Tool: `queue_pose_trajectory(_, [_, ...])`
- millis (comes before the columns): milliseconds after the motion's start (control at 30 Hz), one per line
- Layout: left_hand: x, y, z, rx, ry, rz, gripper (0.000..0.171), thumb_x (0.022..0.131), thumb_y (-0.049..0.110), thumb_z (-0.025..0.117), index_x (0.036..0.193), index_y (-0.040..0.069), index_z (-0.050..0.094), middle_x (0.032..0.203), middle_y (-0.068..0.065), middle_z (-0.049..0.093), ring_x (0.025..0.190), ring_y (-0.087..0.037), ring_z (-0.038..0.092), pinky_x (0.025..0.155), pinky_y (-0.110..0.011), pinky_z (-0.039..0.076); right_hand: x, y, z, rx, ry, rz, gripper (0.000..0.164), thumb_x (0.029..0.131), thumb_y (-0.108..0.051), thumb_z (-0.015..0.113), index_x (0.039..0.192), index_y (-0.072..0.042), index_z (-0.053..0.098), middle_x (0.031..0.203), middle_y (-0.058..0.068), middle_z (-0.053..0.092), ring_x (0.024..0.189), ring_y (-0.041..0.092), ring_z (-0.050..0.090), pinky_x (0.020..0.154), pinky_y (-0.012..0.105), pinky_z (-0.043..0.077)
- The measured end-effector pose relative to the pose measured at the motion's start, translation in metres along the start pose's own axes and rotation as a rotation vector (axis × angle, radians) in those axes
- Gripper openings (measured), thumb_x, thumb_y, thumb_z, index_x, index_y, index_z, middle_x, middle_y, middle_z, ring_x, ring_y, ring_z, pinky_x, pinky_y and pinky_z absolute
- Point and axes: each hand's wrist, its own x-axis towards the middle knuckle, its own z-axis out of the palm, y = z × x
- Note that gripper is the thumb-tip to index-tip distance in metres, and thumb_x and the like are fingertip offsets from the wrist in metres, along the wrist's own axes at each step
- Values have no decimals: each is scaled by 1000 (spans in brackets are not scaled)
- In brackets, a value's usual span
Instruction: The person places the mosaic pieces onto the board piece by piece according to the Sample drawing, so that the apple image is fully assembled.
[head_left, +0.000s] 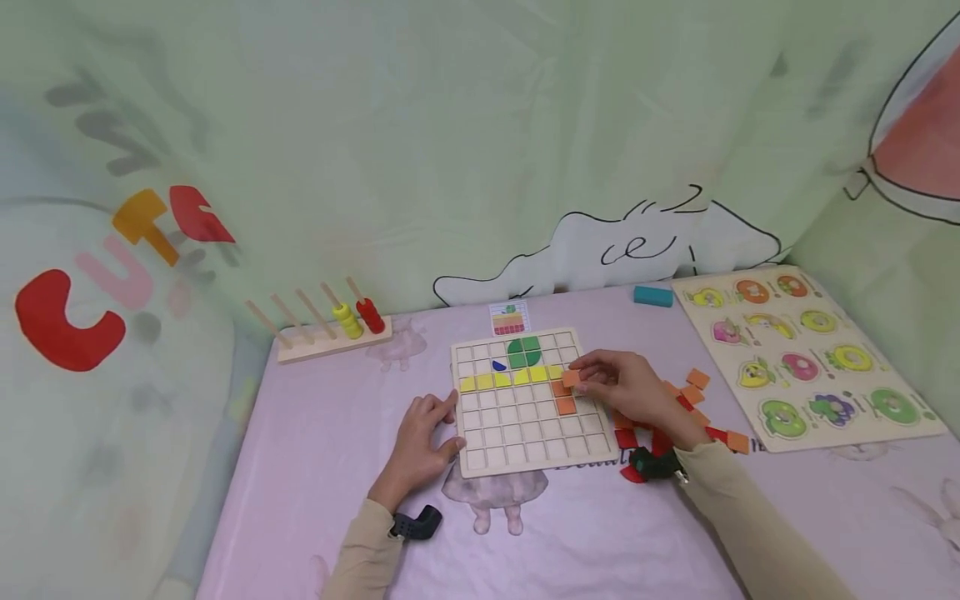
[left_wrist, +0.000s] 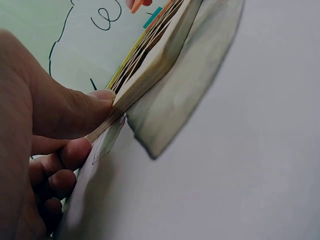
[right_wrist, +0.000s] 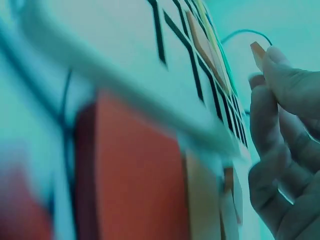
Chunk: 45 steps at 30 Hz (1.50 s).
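Note:
A wooden grid board [head_left: 491,437] lies on the table, with a row of yellow pieces [head_left: 538,374], green quarter-round pieces [head_left: 523,352], a small blue piece [head_left: 498,365] and orange square tiles [head_left: 566,406] on it. My left hand [head_left: 420,446] rests at the board's left edge; thumb and index finger touch it apart from each other. In the left wrist view the thumb [left_wrist: 102,95] lies against the wooden side. Over the board's right part, my right hand [head_left: 626,385] pinches an orange square tile [head_left: 572,377] between thumb and fingers, also seen as a tile [right_wrist: 257,54] in the right wrist view.
Loose orange tiles [head_left: 697,379] and red pieces [head_left: 632,473] lie right of the board, partly under my right arm. Behind the board is a picture card [head_left: 510,318]. A peg stand [head_left: 330,342] is at back left, a teal block [head_left: 652,297] at back right, a fruit puzzle [head_left: 817,429] far right.

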Motion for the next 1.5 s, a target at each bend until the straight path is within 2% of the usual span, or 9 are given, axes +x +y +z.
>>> queue_pose_trajectory(167, [1, 1, 1, -14, -4, 3, 73, 80, 9, 80, 148, -3, 58, 96, 0, 57, 94, -14, 42, 85, -32, 36, 11, -10, 18, -58, -10, -82, 27, 89, -11, 85, 115, -6, 78, 98, 5, 71, 81, 18, 61, 72, 25, 52])
queue_pose_trajectory(300, [3, -1, 1, -16, -5, 5, 73, 80, 9, 80, 148, -3, 58, 96, 0, 57, 94, -14, 42, 85, -32, 37, 16, -17, 27, -126, -19, -113, 29, 85, -12, 88, 112, -6, 80, 96, 4, 69, 80, 17, 57, 72, 26, 50])
queue_pose_trajectory(567, [1, 0, 0, -1, -7, -4, 73, 80, 9, 81, 149, -2, 58, 96, 1, 57, 94, -14, 42, 85, -31, 36, 19, -26, 29, -162, -36, -68, 31, 85, -14, 89, 113, -4, 79, 94, 6, 67, 81, 18, 55, 70, 28, 48])
queue_pose_trajectory(767, [1, 0, -1, -1, -11, -7, 73, 80, 10, 80, 149, -2, 58, 96, 1, 57, 93, -14, 42, 84, -30, 35, 19, -29, 28, -171, -30, -33, 22, 88, -15, 86, 107, -6, 80, 91, 4, 67, 81, 19, 55, 70, 28, 47])
queue_pose_trajectory(1000, [1, 0, -1, 2, -14, -6, 73, 80, 10, 80, 149, -2, 58, 96, 1, 57, 93, -13, 41, 83, -29, 34, 22, -29, 29, -210, -25, -51, 15, 89, -14, 85, 102, -7, 82, 85, 1, 69, 77, 17, 55, 69, 29, 45])
queue_pose_trajectory(1500, [2, 3, -1, -1, -2, -12, 72, 79, 6, 80, 148, -3, 59, 95, 1, 57, 93, -12, 41, 84, -29, 34, 23, -31, 31, -261, -12, -43, 16, 88, -18, 86, 101, -8, 84, 93, 3, 77, 79, 17, 56, 70, 30, 45])
